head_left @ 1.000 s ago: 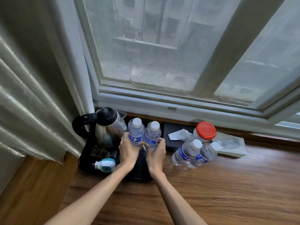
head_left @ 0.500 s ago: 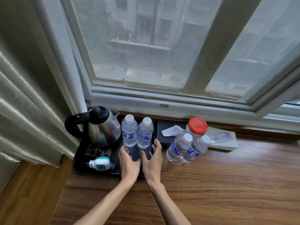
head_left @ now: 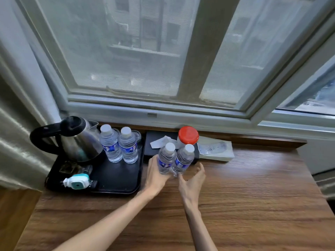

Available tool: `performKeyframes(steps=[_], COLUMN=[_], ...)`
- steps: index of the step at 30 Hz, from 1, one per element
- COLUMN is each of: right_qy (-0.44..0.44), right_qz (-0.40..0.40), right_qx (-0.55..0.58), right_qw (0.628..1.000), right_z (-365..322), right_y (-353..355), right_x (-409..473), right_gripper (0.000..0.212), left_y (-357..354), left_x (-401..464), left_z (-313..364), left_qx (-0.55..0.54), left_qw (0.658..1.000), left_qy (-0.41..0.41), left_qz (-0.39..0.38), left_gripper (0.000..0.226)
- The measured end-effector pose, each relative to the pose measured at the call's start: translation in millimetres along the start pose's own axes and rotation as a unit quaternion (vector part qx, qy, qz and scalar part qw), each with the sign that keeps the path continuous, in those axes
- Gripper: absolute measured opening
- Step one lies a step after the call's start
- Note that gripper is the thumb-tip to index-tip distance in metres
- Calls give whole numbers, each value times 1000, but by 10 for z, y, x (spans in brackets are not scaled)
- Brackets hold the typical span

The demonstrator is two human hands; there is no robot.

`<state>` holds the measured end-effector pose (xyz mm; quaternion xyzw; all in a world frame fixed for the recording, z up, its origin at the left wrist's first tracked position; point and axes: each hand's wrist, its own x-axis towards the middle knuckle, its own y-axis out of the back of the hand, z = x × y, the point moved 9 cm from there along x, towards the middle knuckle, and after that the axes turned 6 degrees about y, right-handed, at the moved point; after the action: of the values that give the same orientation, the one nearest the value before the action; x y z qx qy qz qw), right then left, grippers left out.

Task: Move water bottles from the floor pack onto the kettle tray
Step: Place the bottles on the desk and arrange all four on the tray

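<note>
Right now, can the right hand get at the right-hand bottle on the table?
Probably yes. The right hand is open just beside that bottle, nothing between them. The left hand is on the neighbouring bottle, which stands close against it, so the inner side is tight.

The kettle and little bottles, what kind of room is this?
Probably a hotel room: a kettle on a black tray with small water bottles, set on a wooden desk beside a curtained window.
</note>
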<state>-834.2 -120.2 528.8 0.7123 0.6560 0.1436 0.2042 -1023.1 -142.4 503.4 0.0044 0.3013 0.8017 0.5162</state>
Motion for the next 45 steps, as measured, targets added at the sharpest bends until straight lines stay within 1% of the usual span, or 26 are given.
performKeyframes(steps=[2, 5, 7, 9, 15, 18, 20, 22, 24, 26, 28, 30, 33, 36, 38, 42, 45], right_qy=[18, 50, 51, 49, 59, 58, 62, 61, 61, 65, 68, 79, 94, 86, 73, 38, 35], right_qz=[-65, -121, -139, -135, -119, -112, -105, -99, -93, -87, -92, -100, -126, -145, -139, -115, -101], right_qx=[-2, 20, 30, 44, 43, 42, 34, 39, 54, 68, 87, 100, 97, 87, 83, 87, 83], right_qw=[998, 991, 989, 989, 990, 991, 992, 992, 992, 992, 990, 987, 983, 982, 984, 989, 991], right_z=[-28, -95, -65, 5, 68, 37, -14, -48, -86, -179, -305, -464, -705, -822, -833, -745, -715], right_y=[-68, -167, -226, -256, -266, -223, -197, -196, -218, -261, -371, -532, -862, -1212, -1385, -1604, -1693], right_x=[144, 253, 279, 300, 326, 284, 214, 112, -22, -182, -350, -505, -694, -831, -890, -938, -937], right_gripper=[95, 74, 66, 62, 58, 55, 53, 51, 53, 58, 60, 59, 56, 53, 52, 50, 47], left_y=[-33, 17, 83, 141, 209, 227, 251, 303, 395, 540, 750, 1010, 1401, 1697, 1805, 1843, 1854], left_x=[78, 48, -58, -138, -139, -162, -189, -244, -325, -424, -533, -610, -625, -566, -495, -336, -262], left_z=[-45, -7, 87, 163, 164, 169, 143, 65, -53, -172, -285, -401, -644, -899, -1027, -1160, -1152], left_qx=[13, 16, 3, -4, 15, 15, -15, -58, -97, -147, -189, -205, -187, -147, -119, -95, -78], left_qw=[1000, 999, 998, 997, 995, 994, 994, 993, 990, 983, 974, 967, 966, 969, 971, 976, 978], left_qy=[3, -4, -11, -20, -14, -24, -33, -32, -30, -32, -36, -36, -20, 6, 18, 29, 21], left_qz=[20, 44, 59, 77, 98, 106, 102, 94, 95, 104, 122, 148, 178, 198, 204, 193, 192], left_gripper=[43, 46, 54, 60, 57, 57, 52, 52, 58, 65, 72, 75, 65, 60, 60, 58, 53])
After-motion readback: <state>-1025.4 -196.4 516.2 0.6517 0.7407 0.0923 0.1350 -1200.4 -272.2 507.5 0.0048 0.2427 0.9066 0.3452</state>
